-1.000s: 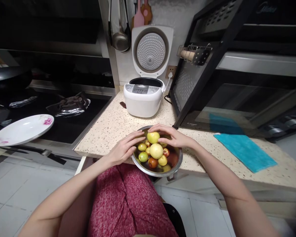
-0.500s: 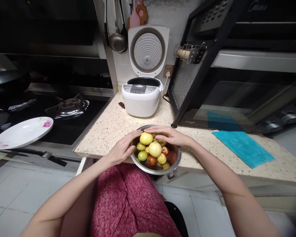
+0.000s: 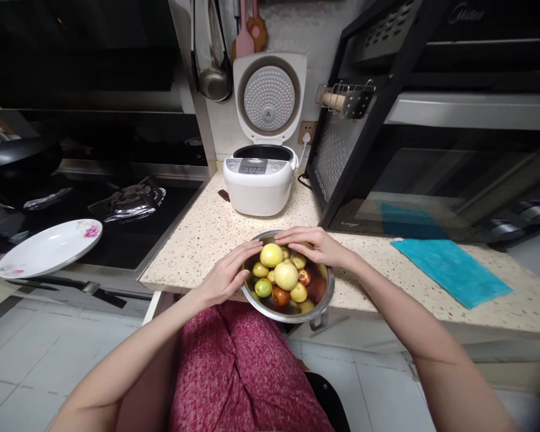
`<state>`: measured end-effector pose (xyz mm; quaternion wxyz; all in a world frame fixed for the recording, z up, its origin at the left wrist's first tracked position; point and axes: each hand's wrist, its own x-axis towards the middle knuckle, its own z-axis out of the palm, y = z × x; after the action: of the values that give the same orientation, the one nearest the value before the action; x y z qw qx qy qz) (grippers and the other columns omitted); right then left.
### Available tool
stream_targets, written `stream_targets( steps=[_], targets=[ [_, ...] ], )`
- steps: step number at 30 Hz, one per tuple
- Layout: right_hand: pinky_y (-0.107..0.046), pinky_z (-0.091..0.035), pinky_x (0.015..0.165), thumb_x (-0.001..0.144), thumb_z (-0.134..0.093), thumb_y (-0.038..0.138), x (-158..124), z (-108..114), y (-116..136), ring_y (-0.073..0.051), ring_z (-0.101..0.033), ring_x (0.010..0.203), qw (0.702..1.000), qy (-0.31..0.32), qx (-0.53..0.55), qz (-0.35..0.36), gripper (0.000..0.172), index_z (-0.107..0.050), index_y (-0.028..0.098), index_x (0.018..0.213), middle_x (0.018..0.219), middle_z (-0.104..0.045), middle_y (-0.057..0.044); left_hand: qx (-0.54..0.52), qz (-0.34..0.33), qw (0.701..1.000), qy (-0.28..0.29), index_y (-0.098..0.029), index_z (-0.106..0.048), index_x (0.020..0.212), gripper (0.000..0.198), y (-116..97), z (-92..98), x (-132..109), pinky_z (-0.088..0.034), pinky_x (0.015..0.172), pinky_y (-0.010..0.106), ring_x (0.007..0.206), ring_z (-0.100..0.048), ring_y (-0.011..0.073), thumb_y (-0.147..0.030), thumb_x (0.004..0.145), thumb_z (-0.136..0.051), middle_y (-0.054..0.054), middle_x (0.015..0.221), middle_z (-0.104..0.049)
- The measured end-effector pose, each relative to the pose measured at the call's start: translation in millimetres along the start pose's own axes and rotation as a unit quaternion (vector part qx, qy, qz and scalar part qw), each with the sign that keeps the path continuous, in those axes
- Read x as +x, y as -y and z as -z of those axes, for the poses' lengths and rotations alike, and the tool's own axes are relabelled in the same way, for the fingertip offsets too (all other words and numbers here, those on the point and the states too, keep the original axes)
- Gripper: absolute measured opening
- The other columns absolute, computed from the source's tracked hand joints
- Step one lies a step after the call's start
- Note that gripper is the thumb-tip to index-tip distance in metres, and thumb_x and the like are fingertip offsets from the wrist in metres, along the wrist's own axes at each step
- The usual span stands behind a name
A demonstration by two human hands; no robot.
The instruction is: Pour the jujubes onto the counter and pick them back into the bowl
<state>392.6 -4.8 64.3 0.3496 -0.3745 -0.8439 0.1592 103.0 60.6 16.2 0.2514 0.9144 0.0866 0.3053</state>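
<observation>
A metal bowl [image 3: 323, 298] sits at the counter's front edge, its near side jutting past it. Several fruits lie inside: a large pale yellow one [image 3: 286, 275] on top, another yellow one [image 3: 271, 255] behind it, a green one [image 3: 263, 288] and a reddish-brown one [image 3: 281, 296] among them. My left hand [image 3: 227, 273] lies flat along the bowl's left rim, fingertips by the rear yellow fruit. Over the back right rim rests my right hand [image 3: 319, 246], fingers stretched out across the bowl. Neither hand is wrapped around anything.
Behind the bowl stands a white rice cooker [image 3: 260, 191] with its lid up. A floral plate [image 3: 49, 247] juts from the stove's front at left. To the right are a black oven [image 3: 450, 180] and a teal cloth [image 3: 452, 270]. Ladles [image 3: 213, 83] hang at the back.
The whole view has shifted slightly. Both hands keep the same place on the bowl, and the fruits lie as before.
</observation>
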Motion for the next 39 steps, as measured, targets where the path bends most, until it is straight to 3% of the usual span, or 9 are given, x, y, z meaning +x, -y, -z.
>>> stream_targets(
  steps=[5, 8, 13, 22, 27, 30, 33, 36, 39],
  targets=[
    [-0.043, -0.056, 0.098, 0.1, -0.055, 0.029, 0, 3, -5, -0.023, -0.07, 0.109, 0.999, -0.036, -0.038, -0.003, 0.026, -0.075, 0.024, 0.116, 0.117, -0.075, -0.008, 0.051, -0.101, 0.994, -0.012, -0.019, -0.031, 0.157, 0.062, 3, -2.0, -2, -0.031, 0.126, 0.053, 0.15, -0.038, 0.0287, -0.055, 0.106, -0.027, 0.015, 0.158, -0.042],
    [-0.043, -0.055, 0.095, 0.1, -0.055, 0.033, 1, 6, -10, -0.024, -0.071, 0.102, 0.995, -0.077, -0.066, -0.021, 0.025, -0.077, 0.023, 0.106, 0.107, -0.077, -0.008, 0.089, -0.174, 0.981, 0.014, -0.017, -0.026, 0.158, 0.065, 2, -2.0, -2, -0.03, 0.126, 0.055, 0.151, -0.035, 0.0296, -0.055, 0.106, -0.025, 0.017, 0.159, -0.04],
    [-0.038, -0.054, 0.081, 0.1, -0.053, 0.041, 0, 14, -20, -0.024, -0.069, 0.087, 0.984, -0.104, -0.108, -0.099, 0.034, -0.076, 0.019, 0.091, 0.095, -0.075, -0.009, 0.109, -0.2, 0.972, 0.058, -0.017, -0.024, 0.159, 0.065, 1, -1.8, -2, -0.036, 0.123, 0.053, 0.15, -0.038, 0.0294, -0.054, 0.106, -0.023, 0.017, 0.159, -0.04],
    [-0.027, -0.039, 0.063, 0.099, -0.049, 0.051, -2, 17, -24, -0.016, -0.059, 0.066, 0.964, -0.073, -0.138, -0.215, 0.047, -0.07, 0.016, 0.074, 0.075, -0.069, -0.005, 0.113, -0.084, 0.99, 0.024, -0.021, -0.024, 0.16, 0.083, -4, -3.7, -4, -0.043, 0.117, 0.049, 0.147, -0.041, 0.0343, -0.074, 0.097, -0.029, 0.014, 0.165, -0.03],
    [-0.027, -0.027, 0.054, 0.097, -0.043, 0.065, -5, 23, -24, -0.01, -0.038, 0.052, 0.951, -0.04, -0.117, -0.283, 0.065, -0.05, 0.016, 0.055, 0.052, -0.046, 0.002, 0.134, -0.061, 0.989, 0.016, -0.023, -0.018, 0.162, 0.088, -10, -5.4, -2, -0.042, 0.119, 0.049, 0.148, -0.04, 0.0338, -0.077, 0.093, -0.034, 0.014, 0.165, -0.03],
    [-0.027, -0.024, 0.049, 0.088, -0.044, 0.079, -7, 27, -23, -0.009, -0.032, 0.046, 0.933, 0.0, -0.051, -0.356, 0.072, -0.04, 0.019, 0.049, 0.044, -0.037, 0.003, 0.14, -0.045, 0.989, 0.009, -0.025, -0.017, 0.162, 0.09, -11, -8.0, -2, -0.041, 0.12, 0.051, 0.148, -0.04, 0.0341, -0.078, 0.092, -0.037, 0.013, 0.165, -0.03],
    [-0.025, -0.03, 0.045, 0.082, -0.049, 0.084, -9, 34, -19, -0.01, -0.042, 0.041, 0.91, 0.033, 0.045, -0.41, 0.074, -0.047, 0.018, 0.046, 0.04, -0.046, 0.0, 0.135, -0.021, 0.991, 0.006, -0.026, -0.017, 0.162, 0.088, -10, -9.8, -3, -0.04, 0.121, 0.051, 0.149, -0.038, 0.0344, -0.077, 0.092, -0.038, 0.013, 0.166, -0.028],
    [-0.022, -0.034, 0.042, 0.08, -0.06, 0.078, -9, 41, -14, -0.01, -0.049, 0.038, 0.892, 0.034, 0.142, -0.427, 0.07, -0.054, 0.017, 0.046, 0.039, -0.053, -0.004, 0.116, 0.016, 0.993, -0.002, -0.028, -0.016, 0.162, 0.085, -5, -10.1, -2, -0.036, 0.123, 0.053, 0.152, -0.033, 0.0345, -0.072, 0.094, -0.042, 0.012, 0.167, -0.026],
    [-0.02, -0.032, 0.037, 0.076, -0.073, 0.065, -5, 42, -11, -0.008, -0.047, 0.033, 0.88, -0.008, 0.235, -0.413, 0.06, -0.055, 0.016, 0.047, 0.037, -0.054, -0.003, 0.081, 0.056, 0.995, -0.009, -0.029, -0.011, 0.162, 0.084, 1, -9.2, 1, -0.029, 0.127, 0.055, 0.155, -0.026, 0.0338, -0.063, 0.096, -0.05, 0.01, 0.168, -0.021]
  ],
)
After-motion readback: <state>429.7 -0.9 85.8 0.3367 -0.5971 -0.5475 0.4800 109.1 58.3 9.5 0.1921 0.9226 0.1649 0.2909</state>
